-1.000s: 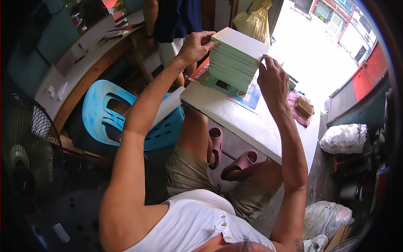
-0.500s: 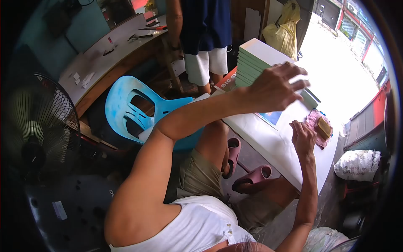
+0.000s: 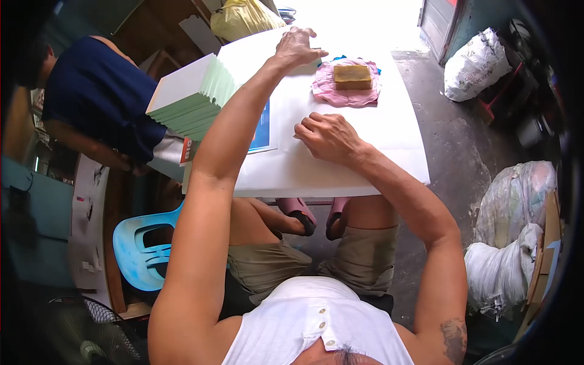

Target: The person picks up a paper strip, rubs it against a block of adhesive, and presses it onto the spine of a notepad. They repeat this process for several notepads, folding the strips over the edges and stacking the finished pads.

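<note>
My left hand (image 3: 296,47) is over the far part of the white tabletop (image 3: 377,143), its fingers bent and apart, beside a small green-edged piece (image 3: 314,59) that it partly hides. My right hand (image 3: 328,137) rests on the near part of the table, fingers curled in, with nothing visible in them. Beyond it a brown block (image 3: 353,77) lies on a crumpled pink cloth (image 3: 325,91). A tall stack of green-edged pads (image 3: 188,100) stands left of my left forearm. A blue printed sheet (image 3: 261,131) lies partly under that arm.
Another person in a dark blue top (image 3: 100,97) bends over at the left. A blue plastic chair (image 3: 131,249) stands at lower left, near a fan (image 3: 100,334). White sacks (image 3: 477,64) and plastic bags (image 3: 514,201) sit at right. A yellow bag (image 3: 243,21) is beyond the table.
The view has swung round to face the table squarely. My right hand has come down onto the tabletop, and my left hand has moved to its far part. The other person now bends over.
</note>
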Demonstrator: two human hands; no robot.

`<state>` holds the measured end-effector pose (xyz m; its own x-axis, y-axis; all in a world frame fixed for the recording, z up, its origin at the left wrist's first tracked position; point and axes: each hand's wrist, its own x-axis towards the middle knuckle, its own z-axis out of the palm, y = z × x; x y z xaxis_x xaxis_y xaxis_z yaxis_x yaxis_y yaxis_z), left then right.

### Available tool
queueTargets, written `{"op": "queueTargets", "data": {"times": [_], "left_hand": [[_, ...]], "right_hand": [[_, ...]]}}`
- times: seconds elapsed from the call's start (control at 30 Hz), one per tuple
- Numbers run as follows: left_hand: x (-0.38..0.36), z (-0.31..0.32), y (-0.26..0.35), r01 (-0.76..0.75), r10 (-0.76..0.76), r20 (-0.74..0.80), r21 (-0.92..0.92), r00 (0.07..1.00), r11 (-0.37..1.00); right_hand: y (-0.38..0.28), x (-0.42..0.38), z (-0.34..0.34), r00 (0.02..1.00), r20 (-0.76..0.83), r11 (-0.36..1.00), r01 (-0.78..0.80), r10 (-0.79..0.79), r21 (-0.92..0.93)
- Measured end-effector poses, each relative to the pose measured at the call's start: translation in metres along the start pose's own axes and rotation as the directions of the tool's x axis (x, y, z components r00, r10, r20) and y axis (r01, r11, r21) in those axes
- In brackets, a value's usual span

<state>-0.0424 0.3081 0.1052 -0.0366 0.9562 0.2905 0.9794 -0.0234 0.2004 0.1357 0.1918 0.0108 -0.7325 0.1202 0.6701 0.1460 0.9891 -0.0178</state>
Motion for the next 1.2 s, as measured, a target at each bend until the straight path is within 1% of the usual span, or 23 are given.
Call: {"op": "queueTargets", "data": {"times": [0.03, 0.1, 0.13, 0.2, 0.23, 0.37, 0.47, 0.5, 0.53, 0.63, 0.7, 0.8, 0.87, 0.9, 0.93, 0.97, 1.0, 1.03, 1.07, 1.1, 1.13, 1.17, 1.2], "left_hand": [[0.008, 0.005, -0.008, -0.011, 0.010, 0.030, 0.023, 1.000, 1.000], [0.024, 0.010, -0.023, -0.030, 0.026, 0.064, 0.067, 0.998, 0.997], [0.033, 0.008, -0.028, 0.028, -0.030, 0.080, 0.034, 0.996, 0.999], [0.045, 0.013, -0.032, 0.226, -0.226, 0.003, -0.080, 0.974, 0.971], [0.051, 0.015, -0.036, 0.240, -0.243, 0.006, -0.187, 0.970, 0.952], [0.064, 0.042, -0.028, 0.379, -0.381, -0.004, -0.084, 0.925, 0.922], [0.054, 0.040, -0.010, 0.482, -0.478, 0.132, 0.006, 0.868, 0.876], [0.054, 0.041, -0.013, 0.514, -0.500, 0.159, -0.061, 0.851, 0.856], [0.054, 0.043, -0.014, 0.519, -0.503, 0.157, -0.080, 0.850, 0.851], [0.055, 0.047, -0.025, 0.526, -0.508, 0.145, -0.142, 0.849, 0.839], [0.055, 0.042, -0.035, 0.524, -0.507, 0.132, -0.202, 0.852, 0.828], [0.045, 0.025, -0.037, 0.533, -0.507, 0.169, -0.199, 0.845, 0.822], [0.037, 0.021, -0.036, 0.532, -0.514, 0.142, -0.142, 0.846, 0.835], [0.032, 0.019, -0.036, 0.526, -0.510, 0.135, -0.148, 0.850, 0.837], [0.033, 0.019, -0.033, 0.554, -0.545, 0.112, -0.076, 0.831, 0.829], [0.025, 0.013, -0.028, 0.549, -0.541, 0.092, -0.117, 0.836, 0.828], [0.019, 0.010, -0.021, 0.555, -0.554, 0.065, -0.200, 0.830, 0.808], [0.005, -0.002, -0.015, 0.569, -0.576, 0.098, -0.358, 0.811, 0.740], [0.005, 0.002, -0.017, 0.532, -0.573, 0.123, -0.565, 0.810, 0.630], [-0.002, 0.004, -0.016, 0.428, -0.524, 0.109, -0.725, 0.844, 0.539], [-0.012, -0.004, -0.005, 0.392, -0.519, 0.097, -0.775, 0.849, 0.496], [-0.025, -0.010, 0.004, 0.339, -0.499, 0.074, -0.817, 0.864, 0.466], [-0.042, -0.022, 0.012, 0.305, -0.469, 0.043, -0.811, 0.882, 0.500]], "right_hand": [[0.001, 0.000, 0.001, 1.000, -0.018, 1.000, 0.006, -0.006, -0.003], [0.001, 0.001, 0.002, 1.000, 0.012, 1.000, -0.006, 0.006, 0.005], [0.000, 0.001, 0.002, 0.999, 0.032, 1.000, -0.010, 0.010, 0.007], [-0.002, 0.002, 0.002, 0.998, 0.044, 0.999, -0.040, 0.039, 0.020], [-0.002, 0.003, 0.003, 0.997, 0.051, 0.998, -0.051, 0.049, 0.026], [-0.001, 0.005, 0.004, 0.995, 0.051, 0.994, -0.089, 0.086, 0.059], [0.000, 0.006, 0.004, 0.993, 0.067, 0.992, -0.104, 0.099, 0.075], [0.001, 0.005, 0.003, 0.993, 0.061, 0.992, -0.102, 0.097, 0.079], [0.002, 0.005, 0.003, 0.994, 0.056, 0.991, -0.101, 0.097, 0.084], [0.001, 0.008, -0.001, 0.984, 0.124, 0.986, -0.137, 0.125, 0.098], [0.002, 0.009, 0.000, 0.985, 0.113, 0.983, -0.145, 0.132, 0.113], [0.006, 0.008, 0.000, 0.984, 0.103, 0.981, -0.159, 0.148, 0.111], [0.007, 0.009, 0.000, 0.983, 0.094, 0.980, -0.167, 0.158, 0.105], [0.008, 0.009, -0.002, 0.983, 0.084, 0.980, -0.168, 0.160, 0.102], [0.009, 0.010, -0.004, 0.985, 0.074, 0.981, -0.161, 0.154, 0.105], [0.010, 0.011, -0.004, 0.987, 0.047, 0.982, -0.161, 0.157, 0.101], [0.011, 0.011, -0.004, 0.987, 0.023, 0.982, -0.160, 0.159, 0.100], [0.007, 0.019, -0.002, 0.985, 0.012, 0.977, -0.170, 0.170, 0.125], [0.012, 0.011, -0.006, 0.971, 0.002, 0.964, -0.236, 0.237, 0.122], [0.015, 0.010, -0.007, 0.964, 0.011, 0.958, -0.266, 0.267, 0.111], [0.017, 0.009, -0.007, 0.953, 0.019, 0.949, -0.301, 0.301, 0.095], [0.017, 0.009, -0.010, 0.951, -0.036, 0.947, -0.301, 0.307, 0.111], [0.017, 0.010, -0.013, 0.946, -0.091, 0.945, -0.300, 0.312, 0.127]]}}
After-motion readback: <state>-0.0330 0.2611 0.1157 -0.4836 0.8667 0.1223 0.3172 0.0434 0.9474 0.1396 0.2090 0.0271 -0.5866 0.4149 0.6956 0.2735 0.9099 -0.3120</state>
